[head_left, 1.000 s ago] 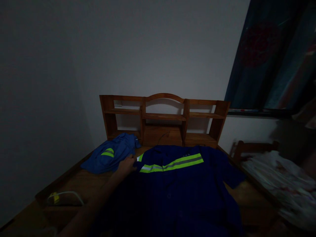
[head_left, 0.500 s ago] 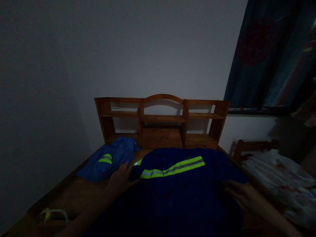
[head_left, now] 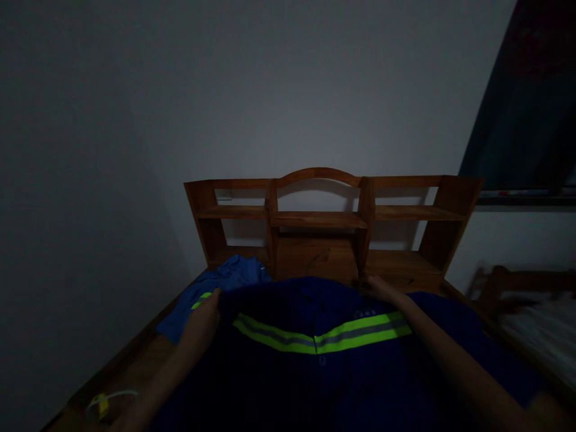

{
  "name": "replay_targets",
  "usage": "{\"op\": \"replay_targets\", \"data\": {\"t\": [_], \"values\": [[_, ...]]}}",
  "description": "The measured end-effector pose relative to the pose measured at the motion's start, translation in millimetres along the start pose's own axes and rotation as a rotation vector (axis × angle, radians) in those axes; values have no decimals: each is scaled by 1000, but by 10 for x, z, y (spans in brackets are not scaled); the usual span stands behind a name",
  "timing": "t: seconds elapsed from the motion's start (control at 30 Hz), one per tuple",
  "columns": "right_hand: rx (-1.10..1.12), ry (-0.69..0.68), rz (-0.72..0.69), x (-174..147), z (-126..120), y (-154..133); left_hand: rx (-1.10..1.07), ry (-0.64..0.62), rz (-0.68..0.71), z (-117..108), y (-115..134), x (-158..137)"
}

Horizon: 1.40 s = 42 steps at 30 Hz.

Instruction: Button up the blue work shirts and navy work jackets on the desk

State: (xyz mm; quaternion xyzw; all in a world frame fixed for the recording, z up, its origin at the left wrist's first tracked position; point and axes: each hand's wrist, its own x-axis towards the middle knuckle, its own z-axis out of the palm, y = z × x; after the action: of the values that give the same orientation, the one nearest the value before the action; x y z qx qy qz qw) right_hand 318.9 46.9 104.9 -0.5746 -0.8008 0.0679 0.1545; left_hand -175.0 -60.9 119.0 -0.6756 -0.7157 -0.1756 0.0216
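Observation:
A dark blue work jacket [head_left: 342, 384] with a yellow-green and grey reflective stripe across its chest lies spread over the wooden surface, front side up. My left hand [head_left: 206, 315] is closed at the jacket's left shoulder, gripping the cloth. Farther up and to the right, my right hand [head_left: 379, 288] pinches the far edge of the jacket by the right shoulder; its fingertips are dim. My right forearm passes over the end of the stripe. A lighter blue garment [head_left: 236, 273] with a reflective patch lies crumpled beyond my left hand.
A wooden shelf unit [head_left: 318, 221] with open compartments stands at the back against a grey wall [head_left: 288, 90]. At lower left, a white cord with a yellow piece [head_left: 103, 406] rests on the wooden surface [head_left: 144, 360]. Whitish bedding or plastic [head_left: 546, 330] lies at far right, below a dark window [head_left: 531, 120].
My right hand has moved from the right sleeve up to the jacket's far edge and closed. My left hand has closed on the left shoulder. The jacket's upper part has shifted, and the view has turned.

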Motion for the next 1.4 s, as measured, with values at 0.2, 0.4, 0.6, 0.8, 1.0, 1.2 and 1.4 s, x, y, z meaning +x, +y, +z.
{"op": "replay_targets", "data": {"t": [0.2,0.4,0.6,0.8,1.0,1.2,1.4], "values": [[103,383,-42,-196,-437,13,-300,-42,342,-694,118,842],[-22,934,101,-642,-1216,148,-411,-141,383,-1015,-15,1659],[-323,308,131,-400,-747,362,68,-249,236,-195,-90,1935],[-400,225,124,-356,-5,-35,312,-135,163,311,87,1549],[-218,329,148,-118,176,-730,-57,-164,394,728,1188,1323],[-6,126,187,163,404,-868,-351,-283,320,1364,1847,1329],[304,201,272,213,245,-602,-507,-365,270,1206,1774,1588]]}}
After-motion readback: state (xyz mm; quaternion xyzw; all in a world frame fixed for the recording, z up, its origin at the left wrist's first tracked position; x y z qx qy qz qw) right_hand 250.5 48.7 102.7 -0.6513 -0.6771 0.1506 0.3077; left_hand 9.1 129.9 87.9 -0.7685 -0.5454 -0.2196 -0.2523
